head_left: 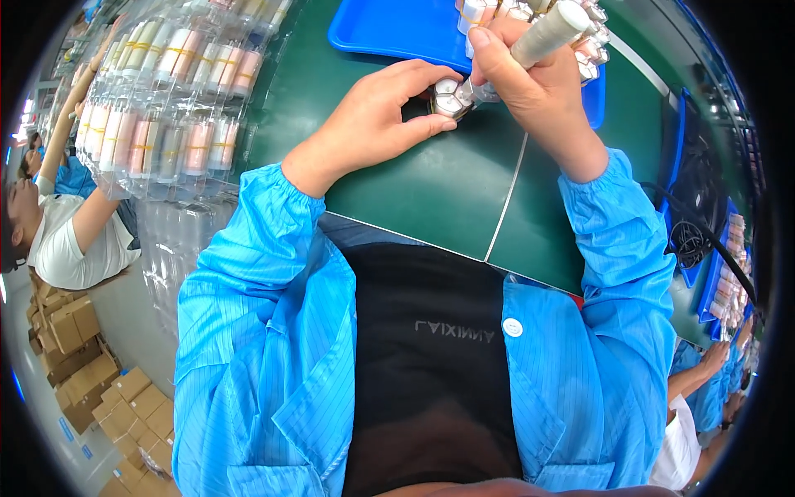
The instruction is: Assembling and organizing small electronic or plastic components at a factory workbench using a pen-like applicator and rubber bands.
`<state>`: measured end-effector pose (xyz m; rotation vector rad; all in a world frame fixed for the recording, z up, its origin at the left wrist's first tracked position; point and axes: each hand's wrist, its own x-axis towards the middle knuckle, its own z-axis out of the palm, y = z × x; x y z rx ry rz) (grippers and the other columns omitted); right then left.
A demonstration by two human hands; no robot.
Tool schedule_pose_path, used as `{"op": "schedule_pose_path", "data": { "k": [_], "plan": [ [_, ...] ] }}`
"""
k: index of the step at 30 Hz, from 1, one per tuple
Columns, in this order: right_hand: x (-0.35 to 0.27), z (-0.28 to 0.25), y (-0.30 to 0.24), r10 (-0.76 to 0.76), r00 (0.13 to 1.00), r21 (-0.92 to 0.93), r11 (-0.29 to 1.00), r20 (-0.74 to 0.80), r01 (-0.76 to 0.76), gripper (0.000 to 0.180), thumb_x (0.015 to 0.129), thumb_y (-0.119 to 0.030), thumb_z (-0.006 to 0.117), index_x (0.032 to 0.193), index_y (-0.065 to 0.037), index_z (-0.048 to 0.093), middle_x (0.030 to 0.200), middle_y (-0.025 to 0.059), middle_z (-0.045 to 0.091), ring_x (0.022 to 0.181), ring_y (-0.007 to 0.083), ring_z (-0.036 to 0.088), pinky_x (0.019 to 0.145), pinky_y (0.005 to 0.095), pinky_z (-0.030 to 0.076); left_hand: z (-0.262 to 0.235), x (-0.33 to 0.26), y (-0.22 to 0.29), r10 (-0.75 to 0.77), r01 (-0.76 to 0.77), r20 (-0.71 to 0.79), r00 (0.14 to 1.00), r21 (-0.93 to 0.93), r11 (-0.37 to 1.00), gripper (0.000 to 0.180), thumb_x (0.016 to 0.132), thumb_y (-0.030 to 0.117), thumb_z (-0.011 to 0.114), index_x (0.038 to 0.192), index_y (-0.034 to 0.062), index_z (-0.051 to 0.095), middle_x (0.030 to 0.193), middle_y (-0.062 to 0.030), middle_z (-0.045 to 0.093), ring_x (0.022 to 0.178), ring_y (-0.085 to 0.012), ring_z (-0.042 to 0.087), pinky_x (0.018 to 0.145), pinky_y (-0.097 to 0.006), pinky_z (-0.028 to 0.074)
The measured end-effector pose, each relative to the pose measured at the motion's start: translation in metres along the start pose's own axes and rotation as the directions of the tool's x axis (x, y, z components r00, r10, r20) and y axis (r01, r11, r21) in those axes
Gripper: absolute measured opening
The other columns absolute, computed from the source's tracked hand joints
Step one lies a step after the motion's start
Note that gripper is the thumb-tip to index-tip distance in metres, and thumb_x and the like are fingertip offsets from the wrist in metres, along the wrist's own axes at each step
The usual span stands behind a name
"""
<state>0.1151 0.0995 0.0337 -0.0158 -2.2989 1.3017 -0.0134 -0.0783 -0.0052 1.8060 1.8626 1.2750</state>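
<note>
My left hand point(373, 116) curls its thumb and fingers around a small bundle of cylindrical cells point(450, 99), whose pale, silvery round ends face up. From the right, my right hand point(538, 87) grips a thick off-white cylindrical tool point(553, 33) at a slant. The tool's lower end points down toward the bundle, close beside it; whether it touches cannot be made out. Just beyond my right hand, several similar pink and white cell bundles point(586, 51) stand close together in a blue tray point(595, 103).
Another blue tray point(389, 29) lies at the far side of the green table point(431, 195). On the left, clear plastic trays point(186, 91) of banded cells are stacked high. A black cable point(704, 228) hangs at right. Cardboard boxes point(74, 323) and a person point(79, 224) are at left.
</note>
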Motion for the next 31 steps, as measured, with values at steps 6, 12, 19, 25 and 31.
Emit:
{"op": "schedule_pose_path", "data": {
  "k": [6,12,19,25,31],
  "plan": [
    [-0.002,-0.003,-0.009,0.009,0.997,0.061,0.998,-0.081,-0.004,0.035,0.104,-0.027,0.058,0.079,-0.004,0.067,0.073,-0.0003,0.062,0.067,0.0059,0.053,0.060,0.0233,0.040,0.000,-0.002,-0.002,-0.022,0.022,-0.018,1.000,0.001,1.000,0.045,0.082,0.011,0.081,0.122,0.0018,0.065,0.118,-0.0111,0.068,0.107,-0.0243,0.066,0.094,-0.034,0.052],
    [-0.001,-0.004,-0.006,-0.032,0.998,0.047,0.998,-0.052,0.034,0.034,0.104,-0.026,0.059,0.078,-0.004,0.067,0.072,-0.0001,0.063,0.067,0.0058,0.053,0.059,0.0237,0.039,0.000,-0.001,-0.002,-0.021,0.021,-0.002,1.000,-0.004,1.000,0.044,0.083,0.011,0.081,0.122,0.0019,0.065,0.117,-0.0101,0.068,0.106,-0.0226,0.066,0.093,-0.034,0.052],
    [0.001,-0.006,-0.004,-0.076,0.993,0.118,0.989,-0.091,0.086,0.037,0.104,-0.024,0.057,0.075,-0.003,0.065,0.073,0.0024,0.062,0.069,0.0085,0.055,0.061,0.0258,0.042,0.003,-0.002,-0.004,-0.055,0.053,-0.021,0.998,-0.055,0.997,0.048,0.080,0.014,0.084,0.122,0.0016,0.063,0.109,-0.0074,0.067,0.100,-0.0190,0.066,0.090,-0.030,0.053],
    [0.010,0.000,-0.018,-0.274,0.919,0.613,0.686,-0.283,0.393,0.029,0.101,-0.020,0.063,0.077,-0.004,0.066,0.069,0.0040,0.064,0.061,0.0115,0.057,0.060,0.0269,0.048,0.008,0.000,0.003,-0.045,0.063,-0.109,0.993,0.167,0.984,0.056,0.078,0.017,0.087,0.127,0.0083,0.062,0.097,-0.0029,0.054,0.084,-0.0134,0.055,0.073,-0.028,0.049],
    [-0.003,-0.013,-0.006,-0.106,0.989,0.139,0.983,-0.106,0.120,0.031,0.104,-0.021,0.058,0.081,0.000,0.066,0.078,0.0090,0.065,0.073,0.0157,0.061,0.065,0.0289,0.047,-0.001,-0.001,-0.002,-0.203,0.211,0.067,0.977,-0.174,0.962,0.060,0.076,0.028,0.087,0.128,0.0088,0.065,0.110,-0.0044,0.050,0.084,-0.0156,0.053,0.068,-0.028,0.049]
  ]
}}
